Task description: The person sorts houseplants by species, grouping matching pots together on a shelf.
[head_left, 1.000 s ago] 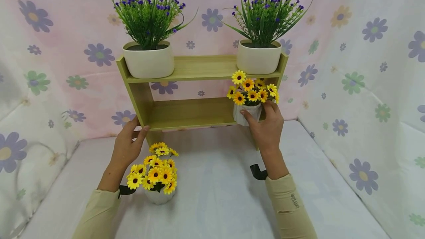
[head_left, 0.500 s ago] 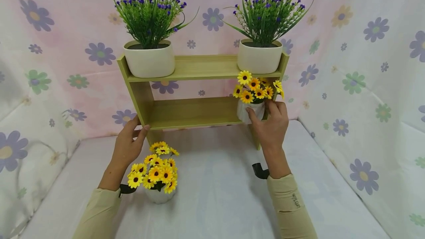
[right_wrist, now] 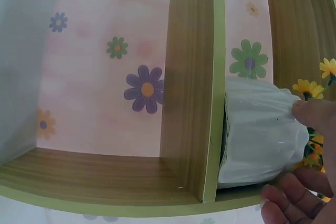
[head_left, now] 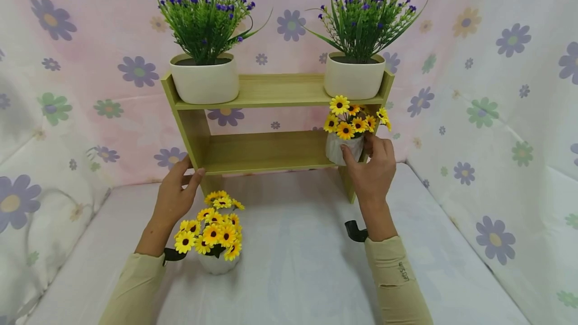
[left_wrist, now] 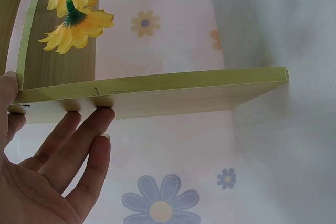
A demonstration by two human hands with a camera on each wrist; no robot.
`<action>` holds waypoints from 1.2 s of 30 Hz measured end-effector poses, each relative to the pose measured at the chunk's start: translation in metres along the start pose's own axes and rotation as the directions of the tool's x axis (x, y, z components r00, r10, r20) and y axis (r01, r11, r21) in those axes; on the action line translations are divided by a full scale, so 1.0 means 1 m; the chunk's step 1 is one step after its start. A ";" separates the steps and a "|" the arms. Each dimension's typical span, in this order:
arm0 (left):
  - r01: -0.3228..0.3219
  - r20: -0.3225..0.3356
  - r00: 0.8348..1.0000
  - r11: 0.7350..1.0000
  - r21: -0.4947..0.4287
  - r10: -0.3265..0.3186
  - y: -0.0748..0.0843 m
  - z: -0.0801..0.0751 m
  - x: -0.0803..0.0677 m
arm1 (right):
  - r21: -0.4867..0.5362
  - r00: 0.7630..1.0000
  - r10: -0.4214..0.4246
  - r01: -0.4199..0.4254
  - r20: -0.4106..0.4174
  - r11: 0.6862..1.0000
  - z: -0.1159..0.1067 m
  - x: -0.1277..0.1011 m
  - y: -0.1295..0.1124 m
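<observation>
Fingers of the right hand (head_left: 372, 167) curl round a small white pot of yellow flowers (head_left: 344, 147) on the wooden shelf's (head_left: 266, 152) lower board, at its right end. Left hand (head_left: 173, 197), fingers straight, touches that board's left edge. Sleeve lettering is unreadable.

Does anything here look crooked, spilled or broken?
Nothing stands out. Both purple plants stand upright on the shelf, and both yellow flower pots look upright and whole; no spill shows.
</observation>
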State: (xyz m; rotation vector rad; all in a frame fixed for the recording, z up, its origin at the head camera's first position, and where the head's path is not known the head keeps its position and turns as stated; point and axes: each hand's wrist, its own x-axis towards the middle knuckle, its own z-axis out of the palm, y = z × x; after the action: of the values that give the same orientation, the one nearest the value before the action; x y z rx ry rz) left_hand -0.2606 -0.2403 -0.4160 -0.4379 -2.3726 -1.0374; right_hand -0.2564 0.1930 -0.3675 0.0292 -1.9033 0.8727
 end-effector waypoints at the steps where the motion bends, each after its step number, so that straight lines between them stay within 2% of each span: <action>1: 0.002 0.000 1.000 1.000 -0.001 -0.002 0.000 0.000 0.000 | -0.001 1.000 0.002 -0.002 -0.004 1.000 0.001 -0.001 -0.001; 7: 0.012 0.003 1.000 1.000 0.005 -0.012 -0.001 0.000 0.001 | -0.018 1.000 -0.006 0.006 -0.028 1.000 0.008 -0.009 -0.009; 15: 0.012 0.004 1.000 1.000 0.002 -0.012 -0.001 0.000 0.001 | 0.056 0.995 -0.084 0.087 -0.049 0.995 0.022 -0.024 -0.026; 21: 0.008 0.005 1.000 1.000 -0.002 -0.008 -0.001 0.000 0.001 | 0.096 0.986 -0.163 0.158 0.036 0.983 0.037 -0.042 -0.040; 25: 0.004 0.000 1.000 1.000 -0.003 -0.004 -0.001 0.000 0.002 | 0.120 0.971 -0.209 0.195 0.117 0.973 0.047 -0.057 -0.049; 28: 0.004 -0.003 1.000 1.000 -0.003 -0.004 -0.002 0.000 0.002 | 0.140 0.949 -0.255 0.231 0.186 0.963 0.053 -0.070 -0.056; 31: 0.006 -0.003 1.000 1.000 -0.001 -0.006 -0.002 0.000 0.001 | 0.178 0.917 -0.304 0.265 0.259 0.948 0.060 -0.082 -0.061; 34: 0.005 -0.003 1.000 1.000 -0.001 -0.005 -0.002 0.001 0.001 | 0.209 0.866 -0.331 0.269 0.375 0.940 0.065 -0.094 -0.064; 36: 0.003 -0.003 1.000 1.000 -0.002 -0.003 -0.002 0.000 0.001 | 0.230 0.816 -0.336 0.254 0.471 0.940 0.068 -0.101 -0.065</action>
State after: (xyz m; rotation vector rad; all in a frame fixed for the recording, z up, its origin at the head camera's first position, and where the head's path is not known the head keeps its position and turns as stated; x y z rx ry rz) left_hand -0.2621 -0.2411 -0.4167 -0.4332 -2.3710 -1.0409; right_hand -0.2341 0.0710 -0.4284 0.7000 -2.2228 0.8485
